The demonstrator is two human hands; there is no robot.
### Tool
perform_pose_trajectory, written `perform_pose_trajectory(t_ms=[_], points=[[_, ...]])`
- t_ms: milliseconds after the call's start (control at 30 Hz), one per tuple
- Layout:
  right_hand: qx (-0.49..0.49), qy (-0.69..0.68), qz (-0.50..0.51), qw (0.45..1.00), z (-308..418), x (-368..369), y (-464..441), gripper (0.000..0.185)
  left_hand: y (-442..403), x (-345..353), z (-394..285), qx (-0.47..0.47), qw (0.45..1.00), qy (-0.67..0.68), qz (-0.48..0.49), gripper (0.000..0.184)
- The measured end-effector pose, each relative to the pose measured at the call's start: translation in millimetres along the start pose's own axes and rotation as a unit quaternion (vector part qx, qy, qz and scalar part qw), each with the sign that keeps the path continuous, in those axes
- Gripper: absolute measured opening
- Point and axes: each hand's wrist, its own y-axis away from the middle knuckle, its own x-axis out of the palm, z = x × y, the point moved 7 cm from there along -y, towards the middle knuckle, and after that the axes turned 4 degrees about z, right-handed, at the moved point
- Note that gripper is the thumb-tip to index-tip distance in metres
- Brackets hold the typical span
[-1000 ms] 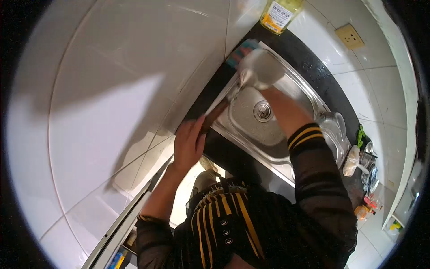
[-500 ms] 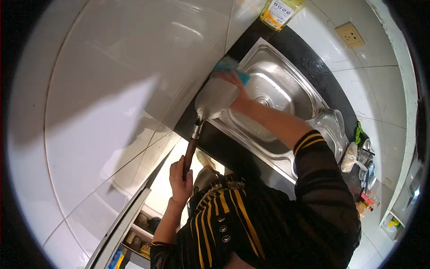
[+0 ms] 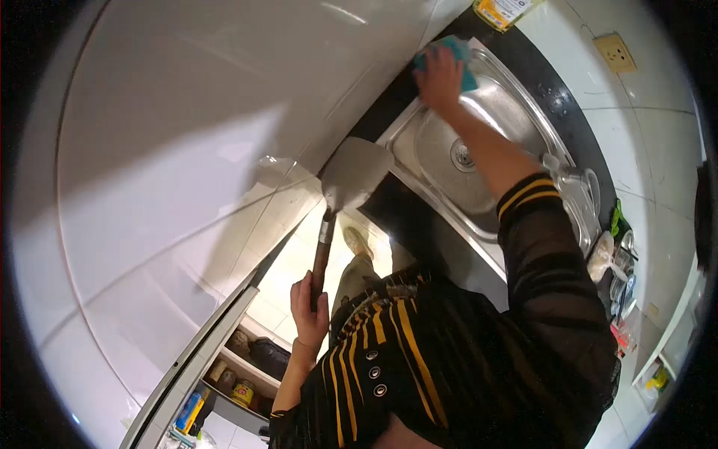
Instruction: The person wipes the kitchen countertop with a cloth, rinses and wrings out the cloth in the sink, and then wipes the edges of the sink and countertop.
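My left hand (image 3: 308, 314) is closed around the dark wooden handle of a wok spatula (image 3: 355, 172). Its broad metal blade points up and away, over the dark counter edge beside the tiled wall. At the far left corner of the steel sink (image 3: 426, 142), my right hand (image 3: 443, 78) grips a teal cloth (image 3: 468, 78), pressing it by the rim. Whether it is a thin cloth or a sponge is hard to tell from here. The sink basin shows a round drain, and the spatula blade is apart from the cloth.
A yellow-labelled bottle (image 3: 505, 9) stands behind the sink. On the right lie a clear jug (image 3: 580, 187), bagged items (image 3: 600, 257) and several utensils. A pulled-out drawer (image 3: 243, 374) with jars is at lower left. A socket (image 3: 615, 52) sits on the wall.
My right hand has moved with the teal cloth away from the spatula blade to the sink's far corner. The left hand still holds the spatula; the view has shifted slightly.
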Motion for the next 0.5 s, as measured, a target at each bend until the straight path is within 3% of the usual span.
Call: perform_pose_trajectory(t_ms=[67,133,200,333,367,433,500], points=[[-0.029,-0.041,0.095,0.994,57.4,-18.6,44.1,0.06,7.0,-10.3,4.4,0.025,0.999,0.021,-0.016,0.049],[-0.058,-0.066,0.113,0.99,113.0,-31.5,91.6,0.059,4.0,-25.0,-4.0,0.051,0.998,0.006,-0.025,0.049],[-0.082,-0.009,0.177,0.981,155.7,-37.2,129.9,0.057,2.6,-34.8,-6.6,0.099,0.994,-0.028,-0.034,0.048],[-0.14,-0.013,0.229,0.963,192.9,-36.8,171.8,0.052,8.5,-55.6,2.5,0.13,0.99,-0.037,-0.029,0.046],[-0.13,-0.013,0.228,0.965,190.5,-41.9,183.4,0.052,11.1,-59.1,5.4,0.139,0.989,-0.037,-0.033,0.046],[-0.215,-0.07,0.185,0.956,188.8,-61.7,212.0,0.049,11.3,-62.2,11.1,0.154,0.988,-0.01,-0.026,0.046],[-0.21,-0.112,0.182,0.954,164.9,-88.7,249.8,0.05,10.1,-66.9,12.8,0.16,0.987,0.005,-0.013,0.047]])
